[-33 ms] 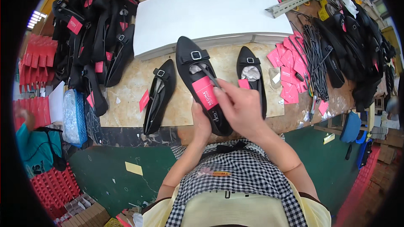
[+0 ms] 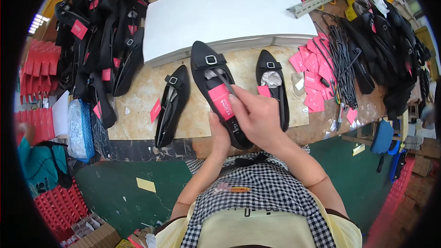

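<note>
- Shoe [image 2: 205,86] at the center of the frame, in the head view: black, pointed, with a square buckle [image 2: 210,60], toe up and heel down, leaning slightly left. Crumpled paper [image 2: 215,72] sits toward the toe; a pink card [image 2: 220,99] lies over the insole.
- Left hand [image 2: 219,133], below center: its thumb presses the shoe's left side near the heel; its other fingers are hidden beneath, so their spread cannot be told.
- Right hand [image 2: 262,115], right of center: thumb and forefinger pinch a thin dark stick [image 2: 225,81] that reaches into the shoe's opening; the remaining fingers look curled in.
- The shoe is probably light, with a firmer sole and a soft upper that could dent. Its smooth surface may slip a little; the heel and sole seem the safest hold, clear of the buckle. The stick looks slim and springy, best pinched near its end.
- On the tan table [image 2: 128,124], a second black shoe [image 2: 172,110] lies left of center and a third shoe [image 2: 278,95] right of it.
- Upper middle: white stack [image 2: 229,14]. Upper left: shoe pile [image 2: 105,32]. Right: pink cards [image 2: 313,79] beside dark sticks [image 2: 343,64].
</note>
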`<state>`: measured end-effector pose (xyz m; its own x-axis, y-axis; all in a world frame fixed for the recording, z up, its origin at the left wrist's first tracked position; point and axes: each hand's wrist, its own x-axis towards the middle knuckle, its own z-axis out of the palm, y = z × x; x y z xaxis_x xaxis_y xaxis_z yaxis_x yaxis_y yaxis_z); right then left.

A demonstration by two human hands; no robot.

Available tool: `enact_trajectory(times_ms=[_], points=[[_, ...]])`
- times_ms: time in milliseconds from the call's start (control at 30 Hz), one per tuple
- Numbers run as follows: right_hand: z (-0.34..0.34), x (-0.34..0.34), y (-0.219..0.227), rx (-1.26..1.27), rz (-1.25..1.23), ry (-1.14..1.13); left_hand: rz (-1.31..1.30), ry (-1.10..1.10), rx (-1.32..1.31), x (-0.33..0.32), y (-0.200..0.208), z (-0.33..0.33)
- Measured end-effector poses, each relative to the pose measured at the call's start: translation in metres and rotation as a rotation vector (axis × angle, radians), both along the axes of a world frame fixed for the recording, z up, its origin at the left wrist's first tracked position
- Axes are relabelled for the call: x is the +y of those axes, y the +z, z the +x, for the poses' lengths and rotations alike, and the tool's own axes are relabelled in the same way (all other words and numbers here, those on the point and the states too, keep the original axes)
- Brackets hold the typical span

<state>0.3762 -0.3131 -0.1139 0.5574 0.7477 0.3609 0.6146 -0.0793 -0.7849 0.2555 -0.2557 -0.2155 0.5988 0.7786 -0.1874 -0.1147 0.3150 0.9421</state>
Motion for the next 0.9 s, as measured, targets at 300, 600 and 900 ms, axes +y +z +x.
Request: enact_trajectory(times_ms=[300,600,900], points=[[0.106,-0.090,0.000,0.239,-0.142,-0.156,0.299,-0.185,0.650,0.042,0.086,-0.013],[0.265,-0.178,-0.093,-0.357,-0.764,-0.817,0.646,-0.465,0.584,0.001,0.035,0.095],[0.252,-0.179,-0.093,-0.169,-0.688,-0.763,-0.472,-0.540,0.205,-0.018,0.016,0.047]])
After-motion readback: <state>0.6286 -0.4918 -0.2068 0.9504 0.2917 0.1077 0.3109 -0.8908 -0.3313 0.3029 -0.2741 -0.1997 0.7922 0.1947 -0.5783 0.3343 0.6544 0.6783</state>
